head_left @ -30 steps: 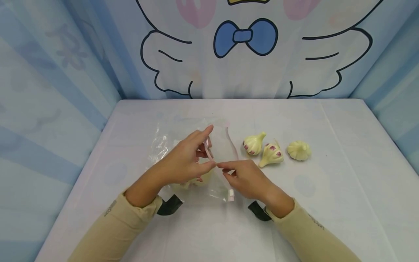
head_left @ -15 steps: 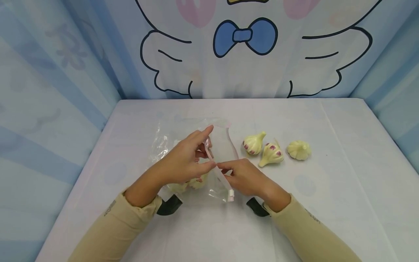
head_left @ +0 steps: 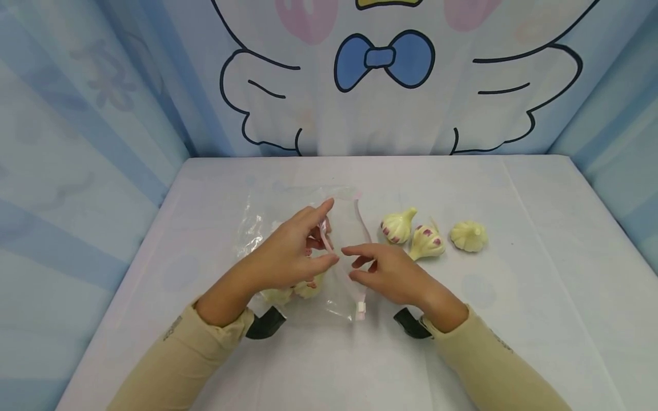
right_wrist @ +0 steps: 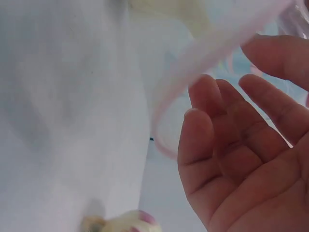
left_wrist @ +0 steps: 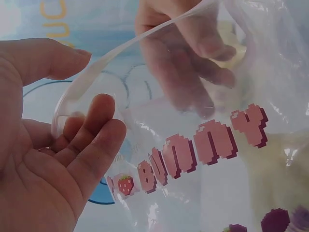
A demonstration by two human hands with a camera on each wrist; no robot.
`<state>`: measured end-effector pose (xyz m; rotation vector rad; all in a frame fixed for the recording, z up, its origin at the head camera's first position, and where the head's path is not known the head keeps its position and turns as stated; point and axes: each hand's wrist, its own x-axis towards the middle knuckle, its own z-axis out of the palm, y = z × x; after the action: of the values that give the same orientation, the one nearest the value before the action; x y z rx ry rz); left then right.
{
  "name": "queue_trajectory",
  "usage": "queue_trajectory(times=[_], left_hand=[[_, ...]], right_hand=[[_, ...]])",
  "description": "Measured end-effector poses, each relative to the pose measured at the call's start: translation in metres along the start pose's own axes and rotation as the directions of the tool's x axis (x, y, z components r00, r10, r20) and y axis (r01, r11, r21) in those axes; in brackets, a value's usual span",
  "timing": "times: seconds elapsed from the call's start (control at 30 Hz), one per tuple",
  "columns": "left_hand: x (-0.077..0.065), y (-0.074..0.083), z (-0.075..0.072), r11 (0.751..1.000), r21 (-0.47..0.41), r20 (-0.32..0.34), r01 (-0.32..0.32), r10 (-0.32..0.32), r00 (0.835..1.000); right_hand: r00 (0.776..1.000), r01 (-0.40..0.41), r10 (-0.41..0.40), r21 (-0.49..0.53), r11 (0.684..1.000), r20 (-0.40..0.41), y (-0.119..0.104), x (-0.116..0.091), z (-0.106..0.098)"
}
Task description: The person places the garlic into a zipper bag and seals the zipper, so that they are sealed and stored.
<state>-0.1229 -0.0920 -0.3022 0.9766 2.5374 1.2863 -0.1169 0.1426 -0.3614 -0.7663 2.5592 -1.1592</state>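
A clear zip bag (head_left: 341, 297) with a pink-edged mouth lies mid-table, its mouth facing right. Garlic bulbs (head_left: 308, 288) show through its film. My left hand (head_left: 290, 251) lies over the bag; its lower fingers curl at the lifted pink rim (head_left: 325, 231) and hold it up, index finger pointing away. In the left wrist view pink "BUNNY" lettering (left_wrist: 207, 145) runs across the film. My right hand (head_left: 393, 274) is at the mouth, thumb and fingers apart with nothing between them. The right wrist view shows its loosely bent fingertips (right_wrist: 195, 125) beside the rim.
To the right of the bag lie three garlic bulbs: one with its stem up (head_left: 397, 227), a purple-marked one (head_left: 428, 242), and a paler one (head_left: 469, 236). A white slider (head_left: 361, 308) sits at the mouth's near end. A printed curtain (head_left: 380, 114) stands behind the table.
My right thumb and index finger have parted and come off the rim. The bag's slider end has sunk slightly toward me. My left hand has stayed put.
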Motion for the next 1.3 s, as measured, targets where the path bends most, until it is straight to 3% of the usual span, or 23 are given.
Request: queue_trajectory(times=[0.2, 0.43, 0.9, 1.1, 1.3], left_hand=[[0.000, 0.000, 0.001, 0.999, 0.018, -0.001, 0.032, -0.032, 0.999], [0.000, -0.001, 0.002, 0.999, 0.021, 0.013, 0.039, -0.039, 0.999], [-0.001, -0.003, 0.003, 0.998, 0.015, 0.033, 0.053, -0.053, 0.998], [-0.001, -0.002, 0.004, 0.999, 0.022, 0.032, 0.049, -0.049, 0.998], [-0.001, -0.003, 0.004, 0.999, 0.025, 0.033, 0.048, -0.049, 0.998]], right_hand=[[0.994, 0.036, -0.037, -0.017, 0.999, -0.098, 0.007, -0.011, -0.015], [0.978, -0.040, 0.026, -0.067, 0.997, -0.207, 0.020, -0.027, -0.029], [0.912, -0.162, 0.090, -0.149, 0.976, -0.400, 0.043, -0.053, -0.059], [0.864, -0.309, 0.210, -0.153, 0.939, -0.458, 0.053, -0.064, -0.080], [0.825, -0.460, 0.339, -0.189, 0.868, -0.451, 0.069, -0.067, -0.098]])
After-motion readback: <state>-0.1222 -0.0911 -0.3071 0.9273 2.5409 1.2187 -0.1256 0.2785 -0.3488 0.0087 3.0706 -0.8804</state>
